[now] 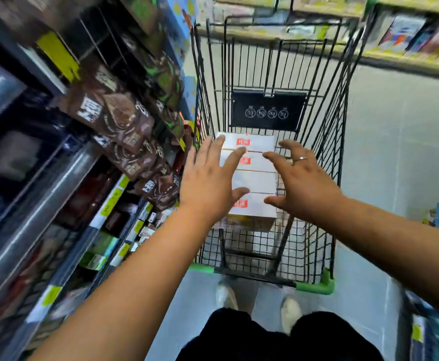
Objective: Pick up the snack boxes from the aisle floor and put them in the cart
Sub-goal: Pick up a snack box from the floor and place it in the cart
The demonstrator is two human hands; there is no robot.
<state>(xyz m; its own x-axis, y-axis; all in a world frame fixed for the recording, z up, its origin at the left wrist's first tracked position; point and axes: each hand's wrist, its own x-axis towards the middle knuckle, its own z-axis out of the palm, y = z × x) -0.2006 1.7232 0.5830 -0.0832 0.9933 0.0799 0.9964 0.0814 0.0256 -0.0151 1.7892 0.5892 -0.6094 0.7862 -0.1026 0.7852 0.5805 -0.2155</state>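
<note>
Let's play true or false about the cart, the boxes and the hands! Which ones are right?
1. The white snack boxes lie inside the cart. True.
2. The left hand grips a box. False: its fingers are spread open and hold nothing.
3. The right hand wears a ring. True.
4. The cart's corners are red. False: the bumpers there are green.

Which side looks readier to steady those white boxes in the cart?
Left, slightly. The left grip spreads open with fingers over the white boxes; the right grip, also open, overlaps only their right edge, nearer the cart wall.
</note>
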